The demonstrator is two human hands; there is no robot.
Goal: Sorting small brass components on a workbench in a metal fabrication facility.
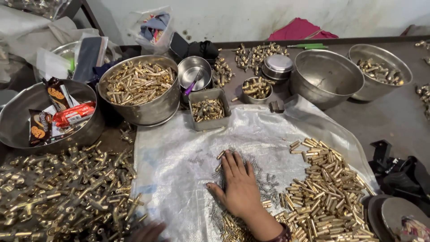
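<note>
- The right hand (239,186) lies flat, palm down and fingers spread, on a scatter of small dark springs (264,179) spread over the white plastic sheet (179,152); it clasps nothing, only presses on the springs.
- Just right of that hand, on the same sheet, sits a heap of short brass tubes (327,188), touching the edge of the springs.
- The left hand (150,233) shows only as a blurred sliver at the bottom edge, beside the pile of brass fittings (62,192); whether it grips anything cannot be told.
- Packages: the steel bowl (18,116) at far left holds two dark brown biscuit packets (41,126) with round biscuits pictured on them, and a red wrapper (74,114) lying across (its print is too small to make out).
- A clear plastic bag (152,27) with blue cloth inside leans against the wall at the back; a flat dark pouch (89,51) in clear wrapping stands left of it.
- A large steel bowl (154,110) is full of brass tubes, and a small grey rectangular tray (208,123) of the same parts sits just beside it on the sheet's upper edge.
- An empty steel bowl (327,74) and another bowl (380,69) with a few brass parts stand at the upper right.
- Cut off at the lower right: dark round discs (394,213) and a black strap-like object, hard to identify.
</note>
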